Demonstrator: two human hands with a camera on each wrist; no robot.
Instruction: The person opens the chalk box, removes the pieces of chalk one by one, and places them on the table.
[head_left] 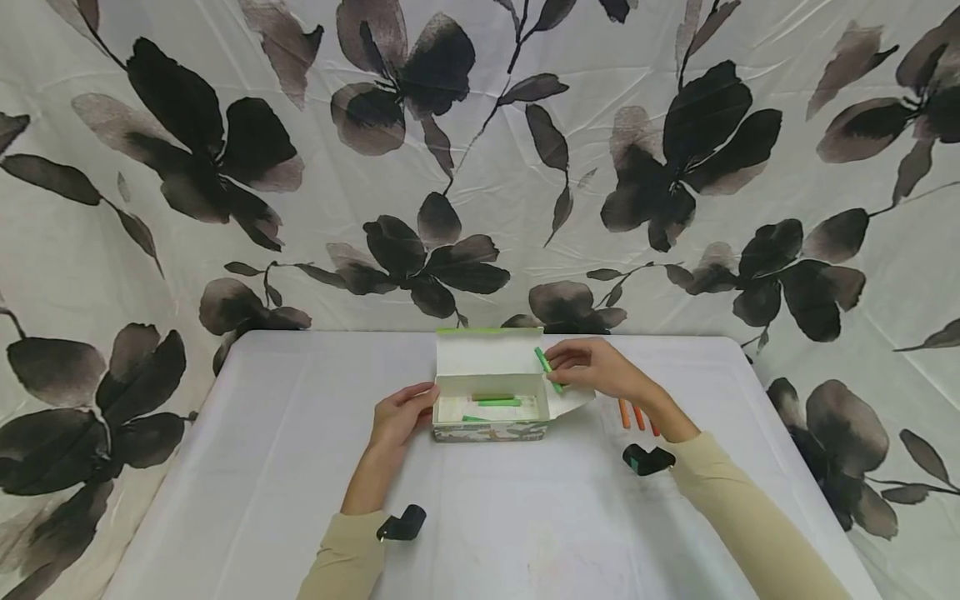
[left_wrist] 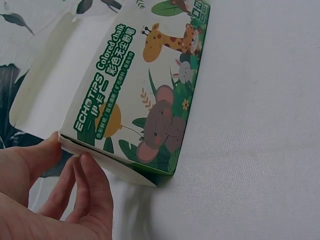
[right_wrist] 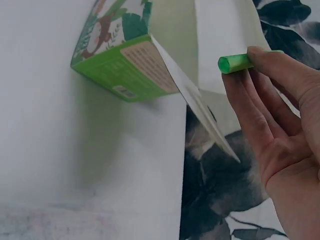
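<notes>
An open chalk box (head_left: 491, 433) with a printed front stands at the far part of the table, its lid (head_left: 489, 354) raised at the back. My left hand (head_left: 397, 418) grips the box's left side edge, thumb against the rim and fingers at the side flap in the left wrist view. My right hand (head_left: 600, 367) pinches a green chalk stick (right_wrist: 236, 63) between thumb and fingers, above the box's right side flap (head_left: 572, 402). Inside the box lie a few sticks, among them a green chalk (head_left: 499, 403).
Orange and red chalk sticks (head_left: 624, 414) lie on the white-covered table (head_left: 562, 517), right of the box and partly behind the right forearm. A floral cloth (head_left: 480, 167) hangs behind the table's far edge, close to the raised lid.
</notes>
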